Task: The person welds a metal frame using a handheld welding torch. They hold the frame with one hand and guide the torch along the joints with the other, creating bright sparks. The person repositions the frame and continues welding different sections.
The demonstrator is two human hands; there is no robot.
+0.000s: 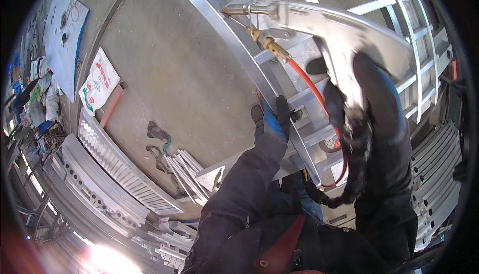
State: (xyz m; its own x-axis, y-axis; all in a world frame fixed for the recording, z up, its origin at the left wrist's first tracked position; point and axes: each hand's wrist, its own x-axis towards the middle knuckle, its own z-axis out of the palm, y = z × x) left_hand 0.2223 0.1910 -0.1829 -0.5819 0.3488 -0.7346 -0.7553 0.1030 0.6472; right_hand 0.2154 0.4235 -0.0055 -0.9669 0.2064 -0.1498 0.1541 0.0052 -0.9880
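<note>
My right hand (379, 92), in a black and blue glove, is wrapped round the handle of a silver pistol-shaped welding gun (344, 29). The gun is raised above an aluminium ladder-like frame (239, 49), its narrow dark tip pointing left. Below the nozzle, a brass fitting (272, 44) joins a red hose (309, 82), which curves down past my right hand. My left hand (272, 119), gloved too, grips the frame's long near rail lower down. Its fingers are partly hidden at the rail.
Another slatted aluminium frame (421, 39) stands at the right, above stacked metal profiles (436, 174). On the floor at left lie a white printed bag (100, 82), a reddish bar (114, 105), thin metal bars (187, 174) and a dark clamp-like tool (158, 133). A slatted panel (129, 167) lies lower left.
</note>
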